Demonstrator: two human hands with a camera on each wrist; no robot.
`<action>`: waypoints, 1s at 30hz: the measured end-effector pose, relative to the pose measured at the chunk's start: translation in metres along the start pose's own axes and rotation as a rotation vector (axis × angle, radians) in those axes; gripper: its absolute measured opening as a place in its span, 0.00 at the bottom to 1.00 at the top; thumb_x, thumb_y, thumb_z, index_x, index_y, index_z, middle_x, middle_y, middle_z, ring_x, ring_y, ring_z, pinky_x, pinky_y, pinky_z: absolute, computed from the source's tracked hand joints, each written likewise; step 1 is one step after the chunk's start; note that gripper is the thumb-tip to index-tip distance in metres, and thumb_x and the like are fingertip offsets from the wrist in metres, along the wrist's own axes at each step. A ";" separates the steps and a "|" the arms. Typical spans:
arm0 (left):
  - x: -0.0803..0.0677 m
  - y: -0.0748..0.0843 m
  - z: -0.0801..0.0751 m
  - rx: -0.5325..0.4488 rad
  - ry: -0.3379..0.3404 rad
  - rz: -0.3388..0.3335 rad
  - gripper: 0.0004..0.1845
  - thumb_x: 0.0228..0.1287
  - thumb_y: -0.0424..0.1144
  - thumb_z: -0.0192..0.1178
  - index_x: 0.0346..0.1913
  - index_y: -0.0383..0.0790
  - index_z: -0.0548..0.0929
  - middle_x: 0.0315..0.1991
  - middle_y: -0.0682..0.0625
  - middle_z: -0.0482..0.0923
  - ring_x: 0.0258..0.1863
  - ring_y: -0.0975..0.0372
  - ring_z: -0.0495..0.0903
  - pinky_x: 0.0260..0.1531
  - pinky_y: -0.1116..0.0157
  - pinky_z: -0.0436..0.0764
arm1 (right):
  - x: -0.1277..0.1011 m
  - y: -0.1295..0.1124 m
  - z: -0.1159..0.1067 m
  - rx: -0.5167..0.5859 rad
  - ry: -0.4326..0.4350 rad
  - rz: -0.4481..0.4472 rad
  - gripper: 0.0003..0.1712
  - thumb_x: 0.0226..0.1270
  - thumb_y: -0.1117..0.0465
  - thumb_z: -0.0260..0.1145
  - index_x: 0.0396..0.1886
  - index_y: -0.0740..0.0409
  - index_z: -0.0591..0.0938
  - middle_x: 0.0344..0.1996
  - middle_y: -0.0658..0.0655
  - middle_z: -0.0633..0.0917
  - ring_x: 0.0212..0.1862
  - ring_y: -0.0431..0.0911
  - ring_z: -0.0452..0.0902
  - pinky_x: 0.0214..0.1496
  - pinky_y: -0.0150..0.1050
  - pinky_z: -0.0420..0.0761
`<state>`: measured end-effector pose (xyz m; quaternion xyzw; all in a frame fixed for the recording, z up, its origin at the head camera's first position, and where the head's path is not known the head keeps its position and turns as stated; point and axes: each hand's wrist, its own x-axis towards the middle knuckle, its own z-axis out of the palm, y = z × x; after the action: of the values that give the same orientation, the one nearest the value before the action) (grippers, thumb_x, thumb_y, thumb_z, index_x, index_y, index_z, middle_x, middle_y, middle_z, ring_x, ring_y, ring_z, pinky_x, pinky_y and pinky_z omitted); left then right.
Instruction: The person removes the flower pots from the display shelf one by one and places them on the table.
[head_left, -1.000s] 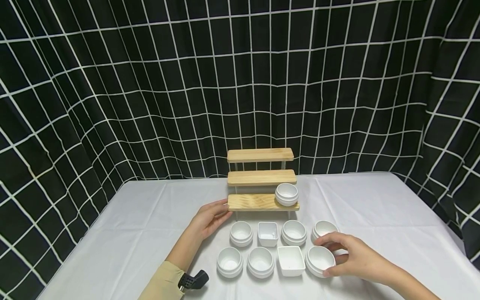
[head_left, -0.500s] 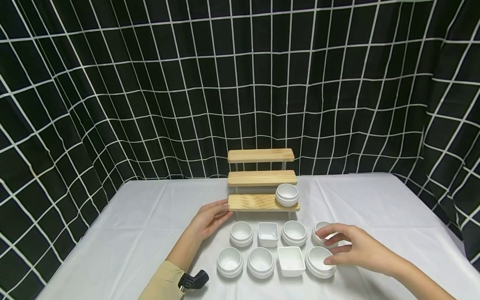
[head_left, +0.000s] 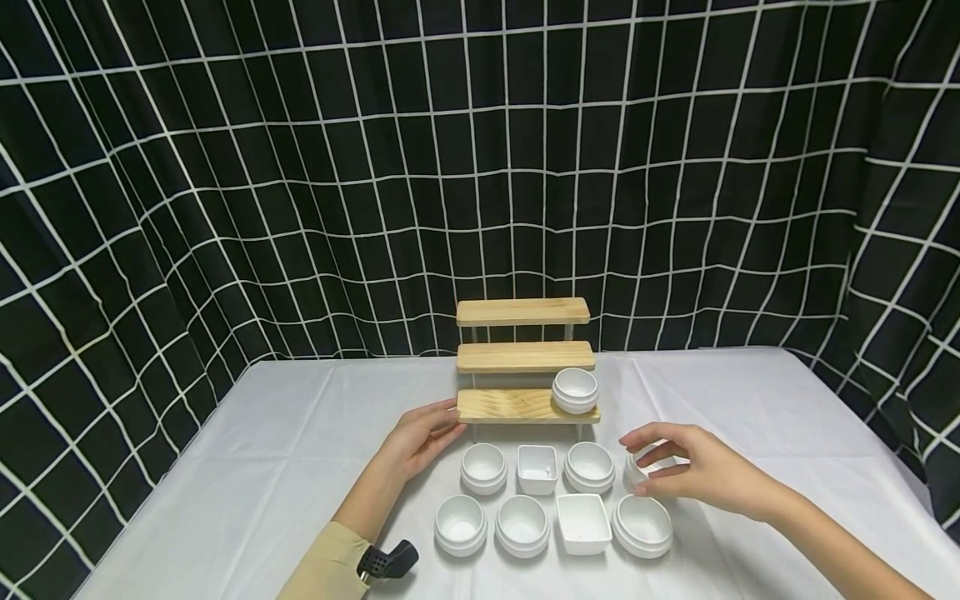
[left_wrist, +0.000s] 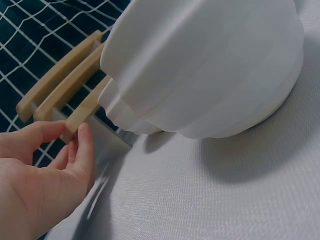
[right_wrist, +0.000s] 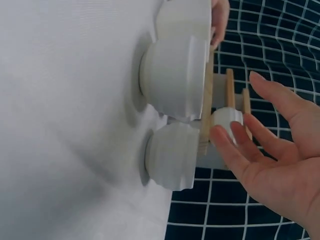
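Observation:
A three-tier wooden shelf [head_left: 523,358] stands mid-table, with one round white bowl [head_left: 575,390] on the right of its lowest board. My left hand [head_left: 450,421] rests with relaxed fingers against the left end of that board [left_wrist: 82,112]. Two rows of white dishes lie in front of it. My right hand [head_left: 633,462] hovers with spread fingers over the back-right round bowl [head_left: 643,458], partly hiding it and holding nothing. The right wrist view shows those fingers [right_wrist: 260,145] straight, beside round bowls [right_wrist: 172,155].
Back row: round bowl [head_left: 483,467], square dish [head_left: 537,468], round bowl [head_left: 589,467]. Front row: two round bowls [head_left: 460,525] [head_left: 522,525], a rectangular dish [head_left: 583,523], a round bowl [head_left: 642,525]. A white cloth [head_left: 262,467] covers the table; a black grid curtain hangs behind.
My right hand left the front-right round bowl and moved back and up over the back-right bowl. The left hand and all the dishes stayed put.

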<state>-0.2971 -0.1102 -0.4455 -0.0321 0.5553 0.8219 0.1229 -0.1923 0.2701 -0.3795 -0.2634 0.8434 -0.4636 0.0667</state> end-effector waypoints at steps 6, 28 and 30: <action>0.000 0.000 0.000 -0.002 -0.001 0.000 0.24 0.75 0.21 0.54 0.71 0.17 0.70 0.66 0.24 0.73 0.47 0.59 0.85 0.59 0.66 0.89 | 0.009 -0.004 0.000 -0.018 0.015 0.024 0.28 0.64 0.66 0.77 0.62 0.70 0.80 0.59 0.69 0.83 0.52 0.42 0.86 0.49 0.33 0.92; 0.001 0.000 0.001 0.000 -0.007 0.005 0.24 0.75 0.20 0.53 0.70 0.16 0.70 0.66 0.24 0.73 0.48 0.59 0.84 0.60 0.66 0.89 | 0.050 -0.012 -0.003 -0.079 0.206 0.034 0.30 0.69 0.63 0.75 0.66 0.72 0.78 0.61 0.72 0.82 0.56 0.63 0.85 0.50 0.30 0.90; 0.000 0.000 0.001 -0.003 -0.006 0.005 0.24 0.75 0.20 0.53 0.70 0.16 0.70 0.67 0.24 0.73 0.48 0.59 0.84 0.60 0.66 0.89 | 0.055 -0.012 -0.003 -0.074 0.211 0.034 0.30 0.69 0.63 0.74 0.66 0.72 0.77 0.61 0.72 0.81 0.57 0.64 0.84 0.50 0.30 0.90</action>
<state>-0.2974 -0.1097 -0.4451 -0.0284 0.5540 0.8230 0.1225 -0.2357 0.2392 -0.3608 -0.2011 0.8666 -0.4561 -0.0246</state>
